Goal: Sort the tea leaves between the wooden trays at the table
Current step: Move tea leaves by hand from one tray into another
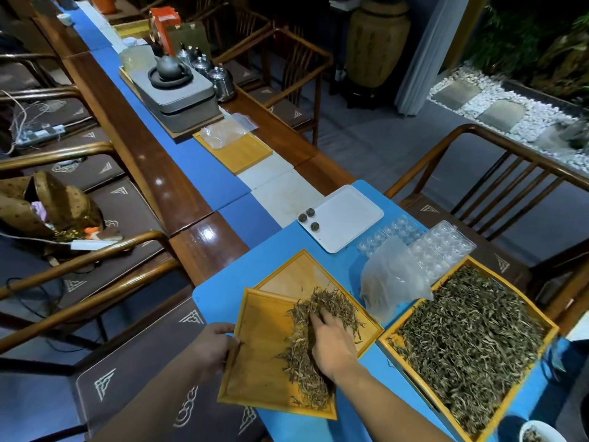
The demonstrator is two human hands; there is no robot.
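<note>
Two hands work at the near tray [255, 371], which overlaps a second tray [296, 275] just beyond it. Left hand [212, 344] grips the tray's left edge, fingers curled over the rim. Right hand [331, 342] lies flat on the leaf pile [306, 355], fingers together. A full tray [471, 339] sits to the right.

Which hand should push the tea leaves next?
The right hand, probably. It already rests in the tea leaves on the small tray, while the left hand holds that tray's edge.
</note>
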